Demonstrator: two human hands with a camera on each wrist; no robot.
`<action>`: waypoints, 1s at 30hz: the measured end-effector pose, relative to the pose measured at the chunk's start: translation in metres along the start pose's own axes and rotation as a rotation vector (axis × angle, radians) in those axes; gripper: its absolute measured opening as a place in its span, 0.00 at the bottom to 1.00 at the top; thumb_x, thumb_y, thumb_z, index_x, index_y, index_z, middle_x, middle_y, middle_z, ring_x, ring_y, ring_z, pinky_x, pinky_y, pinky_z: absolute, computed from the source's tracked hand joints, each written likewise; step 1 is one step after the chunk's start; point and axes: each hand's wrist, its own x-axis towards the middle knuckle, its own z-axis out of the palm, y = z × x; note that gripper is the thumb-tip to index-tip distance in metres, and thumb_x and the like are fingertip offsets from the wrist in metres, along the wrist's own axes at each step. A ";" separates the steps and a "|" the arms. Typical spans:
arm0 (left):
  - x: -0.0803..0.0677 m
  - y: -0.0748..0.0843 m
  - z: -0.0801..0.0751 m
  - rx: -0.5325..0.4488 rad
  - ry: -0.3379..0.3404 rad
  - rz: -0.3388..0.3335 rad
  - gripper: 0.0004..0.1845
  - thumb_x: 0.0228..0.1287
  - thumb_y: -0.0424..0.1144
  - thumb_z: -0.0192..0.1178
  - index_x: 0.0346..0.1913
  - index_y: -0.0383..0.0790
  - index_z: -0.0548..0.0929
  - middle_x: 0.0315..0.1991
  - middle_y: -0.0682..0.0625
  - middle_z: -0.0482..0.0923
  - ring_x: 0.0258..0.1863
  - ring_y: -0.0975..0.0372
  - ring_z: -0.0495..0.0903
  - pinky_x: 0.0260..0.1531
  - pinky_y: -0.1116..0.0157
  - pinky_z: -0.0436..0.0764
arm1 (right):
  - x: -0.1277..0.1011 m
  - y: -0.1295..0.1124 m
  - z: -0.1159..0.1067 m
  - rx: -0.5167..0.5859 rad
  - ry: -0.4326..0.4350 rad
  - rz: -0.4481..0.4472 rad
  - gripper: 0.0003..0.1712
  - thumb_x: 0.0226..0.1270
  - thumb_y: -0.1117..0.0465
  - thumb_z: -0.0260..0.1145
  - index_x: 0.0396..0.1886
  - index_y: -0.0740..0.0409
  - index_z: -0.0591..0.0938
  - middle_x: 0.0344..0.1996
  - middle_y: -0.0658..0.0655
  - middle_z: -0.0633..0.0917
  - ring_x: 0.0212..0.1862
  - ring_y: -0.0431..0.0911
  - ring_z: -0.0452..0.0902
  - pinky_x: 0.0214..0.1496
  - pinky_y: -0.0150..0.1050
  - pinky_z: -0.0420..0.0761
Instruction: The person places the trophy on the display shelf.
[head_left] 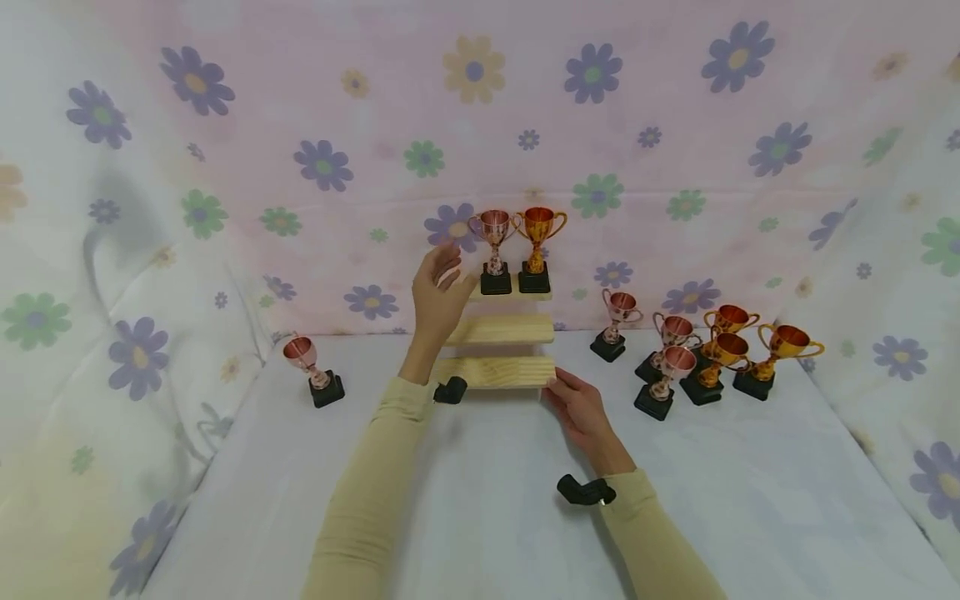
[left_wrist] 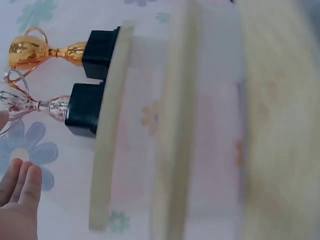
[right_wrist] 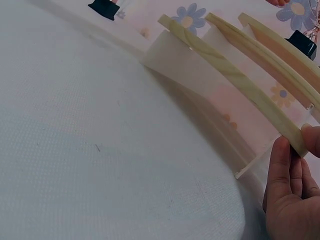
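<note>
A three-step wooden shelf (head_left: 495, 372) stands at the middle of the white table. On its top step stand a pink trophy (head_left: 494, 242) and a gold trophy (head_left: 537, 237) side by side, each on a black base. My left hand (head_left: 438, 287) is raised just left of the pink trophy with fingers relaxed, holding nothing. In the left wrist view its fingertips (left_wrist: 20, 200) lie apart from the pink trophy (left_wrist: 30, 105). My right hand (head_left: 581, 408) holds the right end of the lowest step. There the thumb lies on the plank (right_wrist: 235, 80) and the fingers (right_wrist: 287, 170) below it.
One pink trophy (head_left: 311, 371) stands alone at the table's left. Several pink and gold trophies (head_left: 697, 350) cluster at the right. A flowered cloth (head_left: 600, 125) hangs behind and at both sides. The table cover (head_left: 480, 517) is white.
</note>
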 end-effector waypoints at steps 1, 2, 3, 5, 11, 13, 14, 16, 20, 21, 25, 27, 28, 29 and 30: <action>-0.008 0.000 -0.006 0.041 -0.005 0.010 0.30 0.65 0.23 0.65 0.69 0.25 0.69 0.63 0.28 0.73 0.64 0.39 0.73 0.67 0.50 0.76 | 0.000 0.000 0.000 0.004 0.000 -0.002 0.30 0.79 0.67 0.57 0.77 0.66 0.63 0.73 0.63 0.69 0.68 0.49 0.70 0.67 0.35 0.78; -0.016 -0.001 -0.012 0.075 -0.024 0.014 0.28 0.65 0.24 0.64 0.67 0.25 0.71 0.61 0.28 0.74 0.62 0.39 0.75 0.65 0.50 0.78 | 0.001 -0.001 0.000 0.006 -0.002 -0.006 0.30 0.79 0.67 0.57 0.77 0.66 0.63 0.73 0.63 0.69 0.68 0.49 0.70 0.67 0.35 0.78; -0.024 -0.001 -0.019 0.109 -0.056 0.005 0.26 0.66 0.24 0.64 0.66 0.24 0.72 0.59 0.27 0.75 0.60 0.40 0.76 0.64 0.51 0.79 | 0.001 -0.001 0.000 0.007 -0.001 -0.009 0.30 0.79 0.66 0.57 0.77 0.66 0.63 0.73 0.63 0.69 0.68 0.49 0.70 0.67 0.34 0.78; -0.040 -0.004 -0.034 0.164 -0.144 -0.046 0.23 0.68 0.26 0.64 0.64 0.26 0.75 0.55 0.29 0.79 0.56 0.42 0.80 0.60 0.55 0.82 | 0.001 -0.001 0.000 0.007 -0.001 -0.012 0.30 0.80 0.66 0.56 0.77 0.66 0.63 0.73 0.63 0.69 0.68 0.49 0.70 0.67 0.34 0.78; -0.086 -0.013 -0.087 0.324 -0.365 -0.231 0.17 0.72 0.35 0.63 0.58 0.30 0.82 0.49 0.36 0.85 0.50 0.48 0.85 0.52 0.64 0.86 | -0.001 -0.001 0.002 0.006 -0.002 -0.002 0.30 0.80 0.67 0.55 0.78 0.65 0.62 0.74 0.62 0.68 0.67 0.47 0.70 0.68 0.33 0.77; -0.099 -0.014 -0.105 0.353 -0.377 -0.267 0.16 0.74 0.36 0.61 0.57 0.29 0.82 0.48 0.36 0.86 0.48 0.49 0.86 0.49 0.66 0.87 | -0.002 0.000 0.002 0.010 -0.010 -0.004 0.30 0.80 0.67 0.56 0.78 0.66 0.62 0.74 0.63 0.68 0.65 0.45 0.71 0.67 0.32 0.78; -0.104 -0.015 -0.113 0.358 -0.383 -0.288 0.16 0.75 0.36 0.60 0.58 0.28 0.82 0.47 0.36 0.86 0.47 0.49 0.87 0.48 0.66 0.87 | -0.002 0.000 0.001 0.016 -0.010 -0.005 0.30 0.80 0.67 0.56 0.77 0.66 0.62 0.74 0.63 0.68 0.64 0.44 0.72 0.66 0.31 0.78; -0.113 -0.015 -0.129 0.349 -0.404 -0.338 0.17 0.77 0.36 0.58 0.58 0.25 0.81 0.46 0.34 0.86 0.45 0.49 0.87 0.46 0.67 0.88 | -0.002 -0.001 0.000 0.019 -0.013 -0.007 0.31 0.80 0.67 0.56 0.78 0.66 0.62 0.74 0.63 0.67 0.61 0.42 0.74 0.64 0.30 0.79; -0.129 -0.014 -0.161 0.315 -0.473 -0.482 0.19 0.77 0.36 0.57 0.59 0.20 0.78 0.46 0.30 0.85 0.45 0.47 0.86 0.43 0.65 0.89 | -0.002 -0.002 -0.003 0.034 -0.003 -0.004 0.31 0.80 0.67 0.56 0.78 0.65 0.62 0.74 0.62 0.68 0.58 0.40 0.75 0.63 0.28 0.79; -0.133 -0.013 -0.169 0.321 -0.481 -0.524 0.20 0.76 0.36 0.58 0.59 0.20 0.78 0.46 0.30 0.85 0.45 0.48 0.86 0.42 0.64 0.89 | -0.002 -0.002 -0.004 0.039 -0.001 -0.003 0.31 0.80 0.67 0.56 0.78 0.65 0.62 0.74 0.62 0.68 0.58 0.39 0.75 0.63 0.28 0.79; -0.150 -0.007 -0.197 0.370 -0.433 -0.686 0.22 0.73 0.36 0.61 0.60 0.20 0.77 0.46 0.33 0.86 0.42 0.56 0.86 0.40 0.66 0.88 | -0.001 -0.002 -0.003 0.043 -0.001 -0.004 0.30 0.80 0.67 0.55 0.78 0.65 0.62 0.74 0.63 0.67 0.57 0.39 0.76 0.62 0.28 0.79; -0.158 -0.004 -0.209 0.399 -0.357 -0.745 0.23 0.72 0.35 0.62 0.61 0.20 0.76 0.45 0.35 0.87 0.39 0.61 0.86 0.38 0.68 0.87 | -0.001 -0.001 -0.002 0.049 -0.005 -0.005 0.31 0.80 0.68 0.55 0.78 0.66 0.61 0.74 0.63 0.67 0.57 0.39 0.76 0.62 0.28 0.80; -0.161 -0.002 -0.215 0.403 -0.314 -0.762 0.24 0.71 0.34 0.63 0.61 0.19 0.75 0.45 0.36 0.87 0.37 0.64 0.85 0.38 0.69 0.86 | -0.001 0.000 -0.001 0.047 -0.008 -0.005 0.31 0.80 0.68 0.55 0.78 0.66 0.61 0.74 0.64 0.67 0.57 0.39 0.76 0.61 0.28 0.80; -0.164 -0.001 -0.220 0.409 -0.270 -0.774 0.25 0.70 0.34 0.63 0.62 0.19 0.74 0.46 0.36 0.87 0.36 0.66 0.85 0.37 0.70 0.86 | -0.001 0.000 0.000 0.047 -0.011 -0.003 0.31 0.80 0.68 0.56 0.78 0.66 0.61 0.74 0.64 0.67 0.57 0.39 0.77 0.61 0.28 0.80; -0.166 0.000 -0.225 0.412 -0.220 -0.784 0.26 0.70 0.33 0.64 0.64 0.19 0.73 0.46 0.36 0.86 0.35 0.68 0.84 0.37 0.71 0.86 | -0.001 0.000 0.001 0.048 -0.011 0.000 0.31 0.79 0.68 0.56 0.78 0.66 0.62 0.74 0.64 0.67 0.57 0.40 0.77 0.60 0.28 0.80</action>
